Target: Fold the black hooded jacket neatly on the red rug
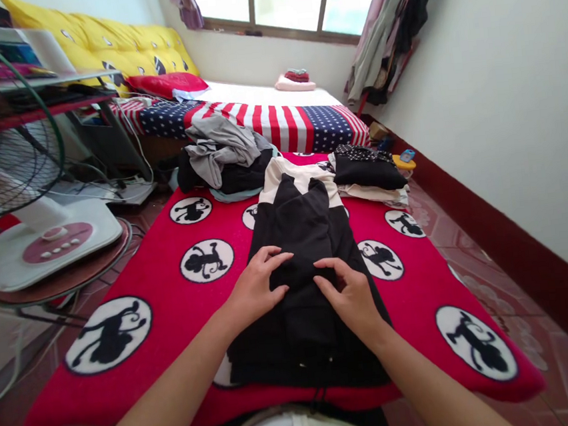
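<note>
Black soft-knit garment [303, 265] flat on red fleece blanket with monkey roundels [171, 297], floor level, partly folded: sleeves in, lower half doubled. Left hand [255, 288] and right hand [351, 295] spread, fingertips pressing fold edge. Folded dark stack [368, 171] at rear right; crumpled grey-black clothes heap [223, 155] unfolded.

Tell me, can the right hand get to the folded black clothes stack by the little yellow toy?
Probably yes. The right hand rests on the black garment, and only bare red blanket lies between it and the folded stack, though it looks a stretch.
</note>
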The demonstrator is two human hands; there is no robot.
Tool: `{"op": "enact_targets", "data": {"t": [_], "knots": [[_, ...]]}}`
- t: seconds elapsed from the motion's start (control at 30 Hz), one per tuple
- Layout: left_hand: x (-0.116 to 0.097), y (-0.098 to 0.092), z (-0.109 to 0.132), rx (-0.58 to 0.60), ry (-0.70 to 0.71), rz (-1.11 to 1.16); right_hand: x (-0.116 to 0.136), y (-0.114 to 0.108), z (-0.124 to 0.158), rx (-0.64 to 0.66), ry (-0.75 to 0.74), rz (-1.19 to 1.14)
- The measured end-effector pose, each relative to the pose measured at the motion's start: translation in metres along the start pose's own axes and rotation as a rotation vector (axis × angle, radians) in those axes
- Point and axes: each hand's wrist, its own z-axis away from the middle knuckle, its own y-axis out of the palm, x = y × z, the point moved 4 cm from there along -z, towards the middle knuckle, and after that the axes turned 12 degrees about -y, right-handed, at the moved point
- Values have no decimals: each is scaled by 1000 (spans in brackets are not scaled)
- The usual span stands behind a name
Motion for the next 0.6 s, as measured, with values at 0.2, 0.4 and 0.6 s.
{"op": "enact_targets", "data": {"t": [0.2,0.4,0.6], "knots": [[-13,20,-2,11,46,-134,3,-12,-8,195,-46,427],[-11,43,3,164,66,-312,5,-1,-35,163,-284,395],[25,8,12,219,163,-230,-40,-1,-13,489,-290,331]]}}
